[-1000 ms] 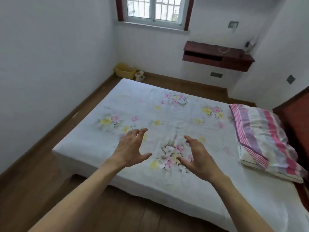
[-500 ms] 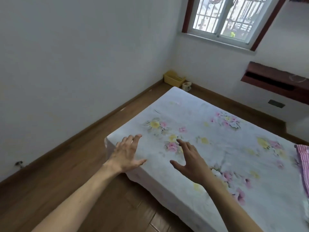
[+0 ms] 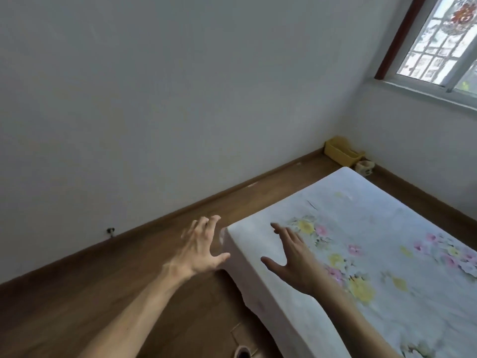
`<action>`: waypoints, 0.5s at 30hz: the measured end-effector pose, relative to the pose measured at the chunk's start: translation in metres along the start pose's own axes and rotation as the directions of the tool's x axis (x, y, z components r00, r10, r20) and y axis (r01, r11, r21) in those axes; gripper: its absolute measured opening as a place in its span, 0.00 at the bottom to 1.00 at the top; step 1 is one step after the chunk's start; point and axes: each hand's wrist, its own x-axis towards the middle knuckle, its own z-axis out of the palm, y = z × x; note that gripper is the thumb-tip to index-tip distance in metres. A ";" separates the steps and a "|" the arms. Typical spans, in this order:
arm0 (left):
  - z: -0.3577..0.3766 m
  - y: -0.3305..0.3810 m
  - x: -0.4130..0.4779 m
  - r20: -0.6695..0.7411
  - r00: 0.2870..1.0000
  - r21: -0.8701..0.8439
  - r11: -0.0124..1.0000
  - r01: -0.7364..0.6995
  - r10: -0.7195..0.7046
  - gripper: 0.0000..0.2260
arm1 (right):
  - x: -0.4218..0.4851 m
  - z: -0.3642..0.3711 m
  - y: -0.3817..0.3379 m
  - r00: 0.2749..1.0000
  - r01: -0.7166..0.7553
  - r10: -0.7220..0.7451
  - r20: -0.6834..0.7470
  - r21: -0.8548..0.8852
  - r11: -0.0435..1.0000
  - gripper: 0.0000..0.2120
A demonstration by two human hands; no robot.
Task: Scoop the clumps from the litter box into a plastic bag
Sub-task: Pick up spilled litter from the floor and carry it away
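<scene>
A yellow plastic box (image 3: 340, 151) stands on the floor in the far corner of the room, below the window; its contents are hidden from here. A small cream object (image 3: 364, 167) sits right beside it. No bag or scoop shows. My left hand (image 3: 200, 248) is held out over the wooden floor with fingers spread and nothing in it. My right hand (image 3: 293, 257) is stretched over the near corner of the bed, fingers apart, also holding nothing.
A bed with a white flowered sheet (image 3: 366, 257) fills the right half of the view. A strip of wooden floor (image 3: 160, 257) runs between the bed and the white left wall toward the corner. A window (image 3: 444, 45) is at the upper right.
The view has swung left: the bed slid to the right, the pillow and wall shelf left the picture, more wall and floor show. Both hands stayed spread and moved left toward the bed's corner.
</scene>
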 end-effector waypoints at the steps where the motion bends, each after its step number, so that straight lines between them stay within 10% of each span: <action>1: -0.002 -0.010 0.003 -0.004 1.000 0.007 1.000 0.022 -0.022 0.40 | 0.015 0.004 -0.003 1.000 0.026 -0.026 0.006 0.006 1.000 0.37; 15: -0.038 -0.121 0.102 -0.121 0.949 0.078 0.951 0.300 -0.290 0.39 | 0.244 0.044 -0.016 0.950 0.293 -0.298 0.087 0.070 0.954 0.39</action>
